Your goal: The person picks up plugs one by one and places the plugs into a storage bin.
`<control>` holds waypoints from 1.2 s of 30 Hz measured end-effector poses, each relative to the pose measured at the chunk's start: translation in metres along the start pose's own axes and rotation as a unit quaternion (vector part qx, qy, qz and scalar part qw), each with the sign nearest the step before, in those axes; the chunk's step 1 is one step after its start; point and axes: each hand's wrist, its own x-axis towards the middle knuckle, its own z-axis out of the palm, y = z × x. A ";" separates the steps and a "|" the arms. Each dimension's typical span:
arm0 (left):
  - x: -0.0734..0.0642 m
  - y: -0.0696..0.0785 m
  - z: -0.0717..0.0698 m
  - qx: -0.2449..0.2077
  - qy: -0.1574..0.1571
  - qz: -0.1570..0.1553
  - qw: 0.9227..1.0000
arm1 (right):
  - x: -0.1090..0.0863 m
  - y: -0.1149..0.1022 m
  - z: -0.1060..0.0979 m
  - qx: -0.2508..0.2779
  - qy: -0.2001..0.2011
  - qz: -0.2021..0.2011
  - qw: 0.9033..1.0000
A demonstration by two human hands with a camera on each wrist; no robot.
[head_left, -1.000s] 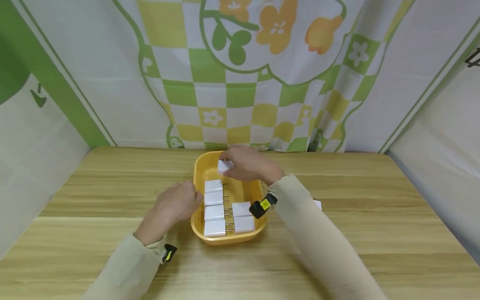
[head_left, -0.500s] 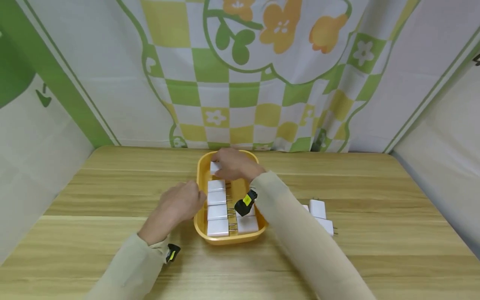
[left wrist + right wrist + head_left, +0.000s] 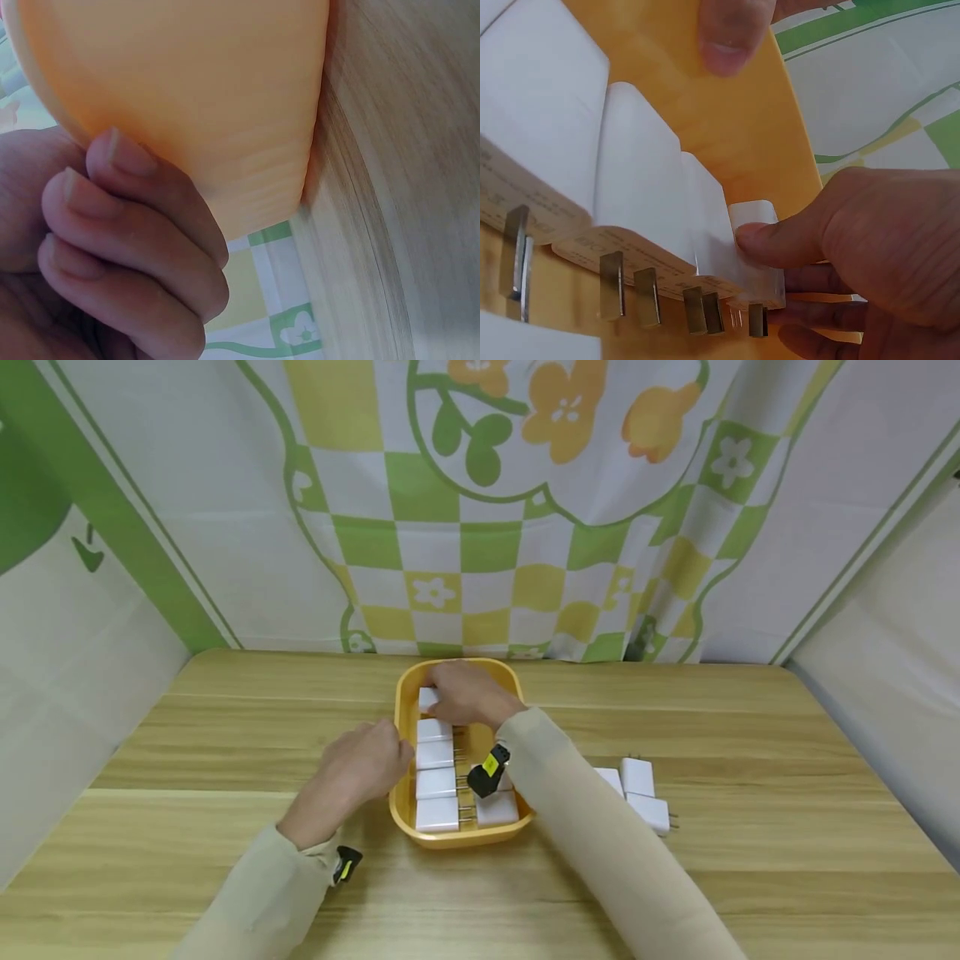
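In the head view a yellow plastic tub (image 3: 465,840) holds white charger plugs with metal prongs. My right hand (image 3: 472,695) is inside its far end and pinches a charger plug (image 3: 428,699) between thumb and fingers. The right wrist view shows this plug (image 3: 756,214) standing at the end of a row of plugs (image 3: 641,169), prongs downward in that view. My left hand (image 3: 363,762) grips the tub's left rim. Its thumb (image 3: 724,56) hangs over the inner wall, while its curled fingers (image 3: 142,232) lie against the outside.
A second, shorter column of charger plugs (image 3: 495,810) lies in the tub's near right part, partly covered by my right wrist strap. Three more plugs (image 3: 637,777) lie on the wooden table (image 3: 750,860) to the right. A patterned curtain (image 3: 487,543) hangs behind the table.
My right hand has moved left and down into the tub, bringing its plug in line with the left row. The left hand keeps its grip on the rim.
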 end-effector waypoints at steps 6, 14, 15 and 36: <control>0.000 0.000 0.000 0.002 -0.003 -0.002 1.000 | 0.000 0.000 0.002 0.001 0.005 0.006 1.000; 0.001 -0.001 0.001 0.005 -0.004 -0.002 1.000 | 0.000 0.000 0.006 -0.001 0.000 0.006 1.000; 0.001 -0.001 0.001 0.005 -0.004 -0.002 1.000 | 0.000 0.000 0.006 0.000 -0.002 0.006 1.000; 0.000 0.000 0.001 -0.002 -0.008 0.003 1.000 | -0.003 0.002 0.007 0.028 0.003 -0.004 1.000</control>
